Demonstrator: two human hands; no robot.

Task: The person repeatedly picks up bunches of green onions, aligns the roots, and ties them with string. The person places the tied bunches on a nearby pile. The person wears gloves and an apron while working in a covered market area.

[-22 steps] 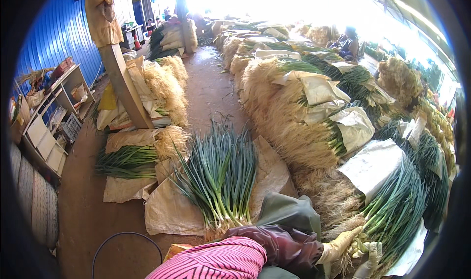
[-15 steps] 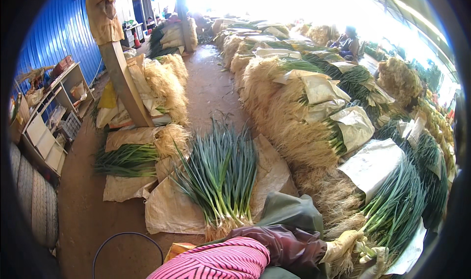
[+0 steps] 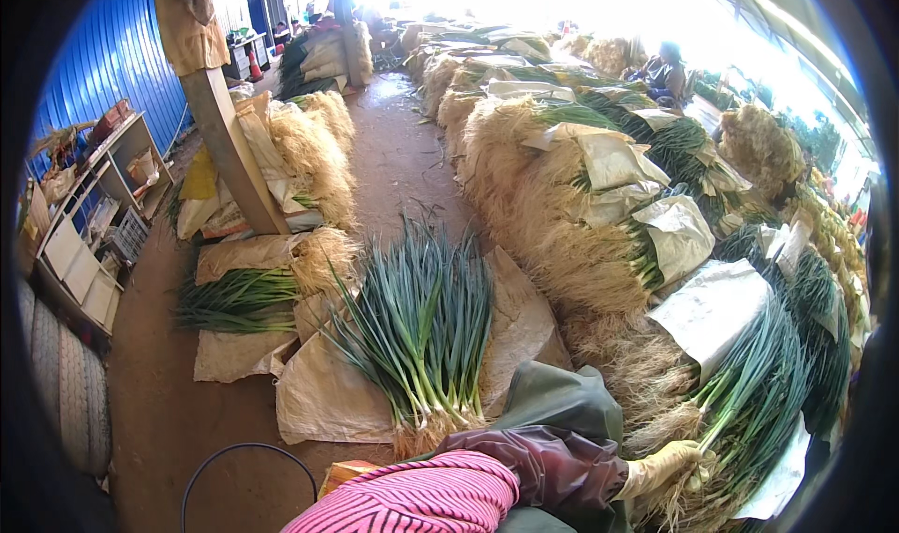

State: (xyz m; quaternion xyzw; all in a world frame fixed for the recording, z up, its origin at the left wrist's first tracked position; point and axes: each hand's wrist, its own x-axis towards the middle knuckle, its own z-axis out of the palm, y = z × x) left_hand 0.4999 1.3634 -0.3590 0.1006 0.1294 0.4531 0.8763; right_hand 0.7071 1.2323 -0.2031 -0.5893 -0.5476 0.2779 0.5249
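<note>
At the lower right, some scallions [image 3: 717, 428] are grasped near their root ends by the gloved left hand [image 3: 661, 468], its arm covered by a pink striped sleeve [image 3: 412, 497] at the lower edge. The right hand cannot be made out clearly, and its state cannot be told. Behind the held scallions, a leafy pile [image 3: 775, 369] is partly covered by a white sheet [image 3: 714, 310]. At the centre, a bunch [image 3: 421, 318] is laid on a tan sack [image 3: 328, 404], roots toward the lower edge. Tyres [image 3: 70, 383] are seen at the lower left, a shelf [image 3: 89, 266] above them. Farther up, a post [image 3: 225, 140] is passed by an aisle [image 3: 393, 149], and a seated person [image 3: 667, 74] is seen at the upper right.
</note>
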